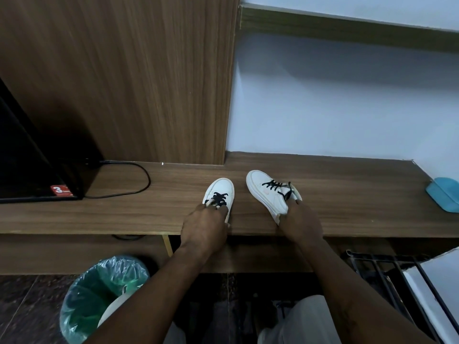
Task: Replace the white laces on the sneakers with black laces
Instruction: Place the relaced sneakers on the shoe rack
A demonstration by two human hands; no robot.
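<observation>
Pictured at wooden desk (347, 207), both shoes near front edge. Lined bin (99, 294) below at 7 o'clock, contents unclear. Left sneaker (221, 188) laid toe to 12, heel end gripped by left hand (203, 224) at 6. Right sneaker (263, 189) angled toe to 11, heel clasped by right hand (300, 222) at 5. Black laces (218, 198) threaded on both; no white laces seen. Judged near done.

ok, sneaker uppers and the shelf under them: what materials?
Left sneaker and right sneaker: smooth matte white uppers, no weave visible, likely leather or synthetic. Shelf: probably wood-look laminate; even, straight grain, low sheen.
</observation>
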